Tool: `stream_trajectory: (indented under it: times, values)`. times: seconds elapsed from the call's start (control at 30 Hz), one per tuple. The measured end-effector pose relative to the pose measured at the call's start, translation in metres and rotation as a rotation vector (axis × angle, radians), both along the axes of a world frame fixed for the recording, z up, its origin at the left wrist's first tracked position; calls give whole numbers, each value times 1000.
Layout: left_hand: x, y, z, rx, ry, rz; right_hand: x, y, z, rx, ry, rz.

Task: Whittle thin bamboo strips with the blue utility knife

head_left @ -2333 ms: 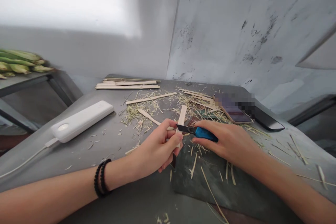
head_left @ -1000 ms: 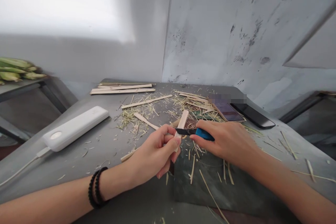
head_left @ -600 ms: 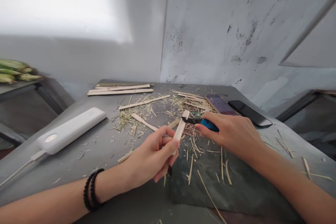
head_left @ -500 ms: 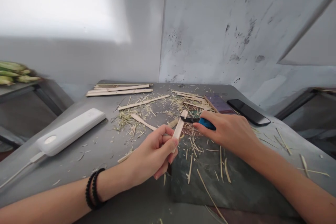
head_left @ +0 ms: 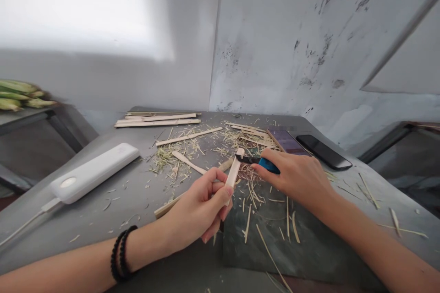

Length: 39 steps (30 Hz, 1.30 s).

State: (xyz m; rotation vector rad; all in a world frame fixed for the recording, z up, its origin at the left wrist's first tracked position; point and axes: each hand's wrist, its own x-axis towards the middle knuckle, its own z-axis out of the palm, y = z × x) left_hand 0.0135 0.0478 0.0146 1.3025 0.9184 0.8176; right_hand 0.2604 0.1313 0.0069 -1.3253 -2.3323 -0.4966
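Note:
My left hand (head_left: 208, 203) pinches a flat pale strip, bamboo by its look (head_left: 233, 174), between thumb and fingers, its far end tilted up and away. In my right hand (head_left: 295, 174) is a utility knife with a blue handle (head_left: 269, 165). Its dark blade (head_left: 247, 159) touches the strip near the far end. Beneath both hands, thin shavings (head_left: 252, 194) lie on a dark green mat (head_left: 261, 247). Another strip, narrowed along part of its length (head_left: 188, 162), rests just beyond my left hand.
Several long strips (head_left: 158, 122) are stacked at the table's back left. A white device with a cable (head_left: 96, 171) lies left. At the right are a black phone (head_left: 323, 151) and a purple-topped flat object (head_left: 287, 141). Green stalks (head_left: 22, 94) sit on a side table.
The knife blade has shifted slightly down and left along the strip's far end. Both hands keep their holds. The view has tilted a little.

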Motion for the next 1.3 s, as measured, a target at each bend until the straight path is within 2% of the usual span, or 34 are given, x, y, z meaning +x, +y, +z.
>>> stream_trajectory:
  times: [0.13, 0.27, 0.33, 0.37, 0.47, 0.53, 0.63, 0.83, 1.0, 1.13, 1.3]
  values:
    - [0, 0, 1, -11, -6, -3, -3, -2, -1, -24, -2, -12]
    - [6, -20, 5, -77, -6, -34, 11, 10, 5, -44, 12, -105]
    - [12, -35, 8, -131, 7, -136, 24, 18, 12, -30, 52, -214]
    - [15, -41, 9, -147, 23, -232, 30, 21, 15, -18, 76, -260]
    - [19, -46, 12, -120, -33, -280, 36, 21, 22, 10, 140, -308]
    - [18, -40, 12, -127, -48, -169, 29, 15, 22, -16, 151, -253]
    - [10, -24, 8, -54, 18, -29, 16, 6, 16, -60, 157, -136]
    - [-3, -3, -4, 112, 119, 90, 0, -8, 8, -178, 225, 79]
    - [-8, 4, -12, 182, 205, 172, -9, -20, 5, -256, 160, 257]
    - [-11, 8, -12, 283, 262, 266, -11, -23, 5, -328, 123, 309]
    - [-14, 13, -8, 340, 294, 338, -15, -24, 0, -329, 112, 280]
